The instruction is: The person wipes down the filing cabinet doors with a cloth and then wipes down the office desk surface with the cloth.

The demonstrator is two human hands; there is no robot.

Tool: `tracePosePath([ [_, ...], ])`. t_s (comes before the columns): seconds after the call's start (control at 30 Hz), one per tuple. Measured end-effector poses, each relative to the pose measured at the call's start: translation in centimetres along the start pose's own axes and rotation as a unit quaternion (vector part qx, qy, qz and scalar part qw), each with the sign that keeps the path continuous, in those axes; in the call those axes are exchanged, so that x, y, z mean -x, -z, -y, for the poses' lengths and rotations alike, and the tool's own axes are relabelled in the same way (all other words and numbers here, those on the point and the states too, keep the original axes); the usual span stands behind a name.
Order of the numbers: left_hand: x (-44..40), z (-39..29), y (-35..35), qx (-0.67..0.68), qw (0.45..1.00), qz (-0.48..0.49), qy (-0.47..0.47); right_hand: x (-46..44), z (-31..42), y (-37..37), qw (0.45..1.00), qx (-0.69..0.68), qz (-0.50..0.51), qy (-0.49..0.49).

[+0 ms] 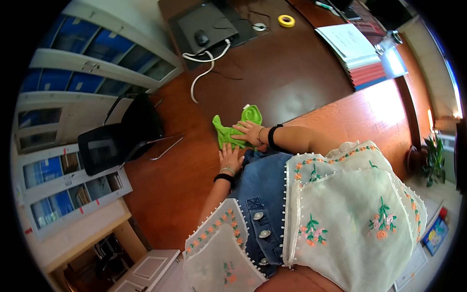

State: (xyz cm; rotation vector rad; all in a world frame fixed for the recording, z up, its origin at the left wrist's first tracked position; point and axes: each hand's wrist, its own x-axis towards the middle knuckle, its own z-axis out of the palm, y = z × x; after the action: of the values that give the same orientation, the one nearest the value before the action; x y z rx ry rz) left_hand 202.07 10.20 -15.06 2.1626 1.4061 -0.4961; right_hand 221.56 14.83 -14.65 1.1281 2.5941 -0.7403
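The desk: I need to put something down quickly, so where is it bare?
The widest bare patch on the desk lies between the white cable, the yellow tape roll, the paper stack and the green cloth. It's crowded around the laptop with the mouse on top, and at the cloth, under the right hand.

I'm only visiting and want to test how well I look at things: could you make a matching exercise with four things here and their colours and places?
1. Cloth
2. Tape roll
3. Mouse
4. Cable

A. yellow, lying on the desk
B. white and curving
C. bright green, under the right hand
D. black, on a flat dark slab

Pairs: 1-C, 2-A, 3-D, 4-B
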Motion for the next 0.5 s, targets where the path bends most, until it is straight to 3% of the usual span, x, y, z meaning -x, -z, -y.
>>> tracePosePath([
  [0.07, -0.8, -0.9, 0.7, 0.003, 1.0, 0.002, -0.018, -0.2, -1.4, -2.4, 0.994, -0.068, -0.082, 0.002],
  [0.2, -3.5, -2.9, 1.7, -0.044, 0.997, 0.035, -0.052, 4.1, -2.9, 0.9, 0.997, -0.054, -0.026, -0.05],
  [0.33, -7.2, -7.4, 3.2, -0.091, 0.988, 0.028, -0.118, 8.5, -7.1, 0.1, 0.99, -0.089, -0.069, -0.082],
  [0.43, -9.9, -12.3, 4.4, -0.142, 0.973, 0.026, -0.18, 12.0, -10.9, -2.2, 0.962, -0.126, -0.204, -0.132],
  [0.5, -12.8, -15.3, 3.6, -0.067, 0.96, -0.035, -0.269, 14.7, -13.7, -4.1, 0.911, -0.16, -0.363, -0.111],
])
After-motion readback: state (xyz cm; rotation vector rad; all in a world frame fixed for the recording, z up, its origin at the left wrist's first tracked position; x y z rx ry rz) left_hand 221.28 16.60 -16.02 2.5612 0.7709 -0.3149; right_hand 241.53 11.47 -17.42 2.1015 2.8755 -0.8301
